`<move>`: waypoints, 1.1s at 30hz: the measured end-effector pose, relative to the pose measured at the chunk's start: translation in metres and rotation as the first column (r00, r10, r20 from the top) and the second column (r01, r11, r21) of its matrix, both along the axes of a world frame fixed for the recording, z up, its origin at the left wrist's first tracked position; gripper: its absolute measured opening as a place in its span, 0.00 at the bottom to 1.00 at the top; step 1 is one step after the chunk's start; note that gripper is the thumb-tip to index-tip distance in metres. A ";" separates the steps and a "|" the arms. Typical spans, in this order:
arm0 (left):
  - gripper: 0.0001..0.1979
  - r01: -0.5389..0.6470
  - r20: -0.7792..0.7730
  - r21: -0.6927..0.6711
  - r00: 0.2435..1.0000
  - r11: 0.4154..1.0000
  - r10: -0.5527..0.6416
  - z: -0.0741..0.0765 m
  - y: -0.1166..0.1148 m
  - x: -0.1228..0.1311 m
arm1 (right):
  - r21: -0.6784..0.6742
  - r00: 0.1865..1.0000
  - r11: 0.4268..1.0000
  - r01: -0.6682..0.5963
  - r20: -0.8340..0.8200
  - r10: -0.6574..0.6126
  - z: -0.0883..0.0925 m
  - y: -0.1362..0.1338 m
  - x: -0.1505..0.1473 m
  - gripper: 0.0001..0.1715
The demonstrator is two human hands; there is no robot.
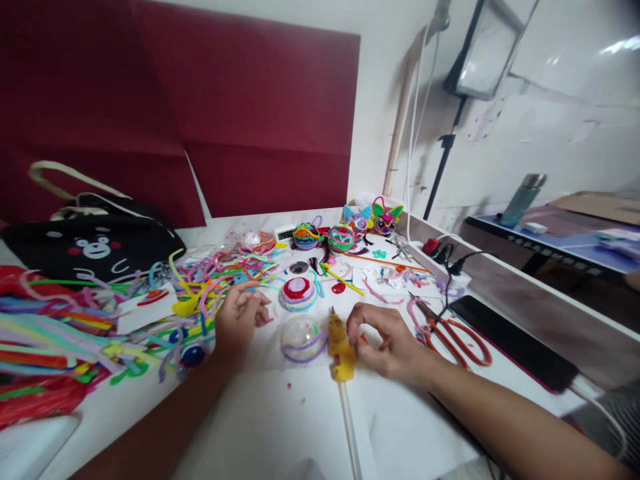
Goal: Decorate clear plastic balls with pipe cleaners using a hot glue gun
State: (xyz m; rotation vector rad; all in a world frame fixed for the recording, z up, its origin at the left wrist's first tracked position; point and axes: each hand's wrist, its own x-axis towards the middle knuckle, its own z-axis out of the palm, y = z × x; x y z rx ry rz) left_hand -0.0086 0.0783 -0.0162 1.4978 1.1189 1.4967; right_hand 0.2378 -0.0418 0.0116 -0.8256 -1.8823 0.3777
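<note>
My left hand (241, 319) hovers over the white table by the pipe cleaner pile, fingers loosely bent and apart, holding nothing visible. My right hand (387, 341) is closed, thumb and index fingertips against the right side of a yellow glue gun (343, 352). A long pale glue stick (349, 420) runs from its back end, and its nozzle points away from me. Between my hands lies a clear plastic dome (299, 333) with a lilac pipe cleaner around its lower part. Just behind it sits another dome wrapped in red, lilac and white pipe cleaners (297, 293).
Loose pipe cleaners (65, 333) cover the left side, before a black bag (95, 243). Several decorated balls (342, 237) stand at the back. To the right are orange-handled scissors (457, 340), a phone (515, 343) and a power strip (453, 270) with cables.
</note>
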 end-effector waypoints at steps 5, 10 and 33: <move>0.12 -0.102 0.111 0.068 0.989 0.993 0.094 0.015 0.001 0.001 | 0.066 0.999 0.998 0.000 0.042 -0.003 -0.002 -0.001 -0.001 0.09; 0.11 -0.203 0.192 0.137 0.966 0.969 0.175 0.039 0.007 -0.009 | 0.144 0.993 0.989 -0.013 0.121 -0.004 -0.006 -0.001 0.000 0.07; 0.09 0.216 -0.959 0.031 0.281 0.976 -0.031 0.074 0.090 -0.012 | 0.312 0.952 0.950 0.026 0.283 -0.119 0.000 0.001 0.004 0.11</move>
